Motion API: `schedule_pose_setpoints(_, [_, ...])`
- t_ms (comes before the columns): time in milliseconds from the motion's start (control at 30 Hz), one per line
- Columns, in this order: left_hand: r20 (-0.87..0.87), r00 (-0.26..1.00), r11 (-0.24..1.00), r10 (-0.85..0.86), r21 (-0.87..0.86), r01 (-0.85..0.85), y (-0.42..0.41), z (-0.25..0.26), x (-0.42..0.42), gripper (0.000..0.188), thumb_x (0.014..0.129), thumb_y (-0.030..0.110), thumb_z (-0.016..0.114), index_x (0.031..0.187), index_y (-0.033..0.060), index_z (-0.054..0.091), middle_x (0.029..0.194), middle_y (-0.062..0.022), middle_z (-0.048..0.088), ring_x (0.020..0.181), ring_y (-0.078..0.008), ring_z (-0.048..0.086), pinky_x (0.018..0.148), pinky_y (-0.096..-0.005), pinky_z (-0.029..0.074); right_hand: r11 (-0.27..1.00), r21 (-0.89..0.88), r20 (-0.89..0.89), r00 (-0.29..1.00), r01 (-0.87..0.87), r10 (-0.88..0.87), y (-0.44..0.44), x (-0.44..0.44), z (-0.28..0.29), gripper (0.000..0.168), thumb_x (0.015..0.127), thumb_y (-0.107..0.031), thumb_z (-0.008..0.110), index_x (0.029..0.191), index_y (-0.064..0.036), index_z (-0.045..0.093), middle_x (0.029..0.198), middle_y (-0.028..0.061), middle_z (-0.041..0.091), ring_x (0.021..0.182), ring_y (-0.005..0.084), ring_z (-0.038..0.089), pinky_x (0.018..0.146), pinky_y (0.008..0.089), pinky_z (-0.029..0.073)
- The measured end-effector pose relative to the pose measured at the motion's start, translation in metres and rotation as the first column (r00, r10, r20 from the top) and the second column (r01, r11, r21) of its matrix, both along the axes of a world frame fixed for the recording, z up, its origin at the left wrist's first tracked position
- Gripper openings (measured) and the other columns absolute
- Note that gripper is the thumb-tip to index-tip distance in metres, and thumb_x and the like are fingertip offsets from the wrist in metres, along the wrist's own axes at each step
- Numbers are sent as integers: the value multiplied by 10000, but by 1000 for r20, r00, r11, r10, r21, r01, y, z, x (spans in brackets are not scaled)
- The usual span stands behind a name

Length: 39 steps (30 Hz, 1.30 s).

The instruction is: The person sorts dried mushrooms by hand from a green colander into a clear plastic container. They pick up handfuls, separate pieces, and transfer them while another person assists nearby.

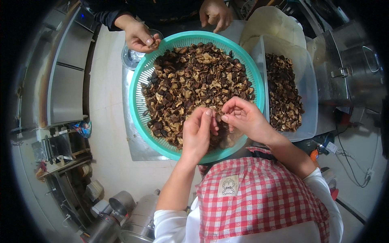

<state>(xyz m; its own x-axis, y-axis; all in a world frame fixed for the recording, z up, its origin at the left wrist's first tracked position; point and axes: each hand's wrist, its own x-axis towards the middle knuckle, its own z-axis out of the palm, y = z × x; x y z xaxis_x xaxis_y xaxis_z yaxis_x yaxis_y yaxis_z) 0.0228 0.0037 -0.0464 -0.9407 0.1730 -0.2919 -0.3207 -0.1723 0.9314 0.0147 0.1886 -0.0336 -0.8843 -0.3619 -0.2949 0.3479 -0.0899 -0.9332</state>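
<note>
A large turquoise plastic colander (134, 100) is heaped with shrivelled brown and tan dried pieces (197, 79), which look like mushrooms. Over its near right side, my left hand (199, 127) and my right hand (243, 117) meet fingertip to fingertip. Between them is a small brown dried piece (218, 116), pinched by my right thumb and forefinger and touched by the bent fingers of my left hand. My fingers partly hide the piece. Its exact outline is hard to make out against the heap.
Across the colander, another person's hand (141, 38) holds a small piece; their other hand (215, 15) hangs near the rim. A clear bowl (129, 59) stands at the far left. To the right is a translucent plastic bin (310, 121) with more dried pieces. Metal pots (121, 202) stand lower left.
</note>
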Motion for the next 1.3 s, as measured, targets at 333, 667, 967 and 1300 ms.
schedule_pose_setpoints(333, [-364,927,892,88,-385,-236,-12,-9,-19,227,1013,99,586,807,22,532,667,25,487,599,-67,452,536,-224,353,985,144,-68,994,99,-90,44,26,27,151,953,-44,652,1072,-35,560,928,1,582,784,55,564,703,215,486])
schedule_pose_setpoints(667, [-512,495,428,-703,-859,-281,71,-25,-74,138,763,113,730,868,40,678,903,-116,581,913,-293,558,781,-388,451,611,599,-494,839,518,-227,123,44,19,232,911,-2,633,1142,-18,613,853,6,499,686,76,445,616,221,399])
schedule_pose_setpoints(967, [102,983,975,-152,180,132,30,9,-60,157,993,134,613,1054,-3,661,846,-15,635,802,-77,571,738,-231,435,788,500,-401,902,360,-157,81,31,26,152,959,-24,605,1109,-7,628,962,65,594,834,127,597,742,263,496])
schedule_pose_setpoints(1300, [178,959,791,-221,608,69,23,7,-14,175,1026,175,570,1078,26,646,953,-22,650,855,-102,577,821,-264,467,936,326,-394,919,131,8,23,7,31,155,928,-104,696,1011,-4,611,904,59,615,764,101,593,668,268,492])
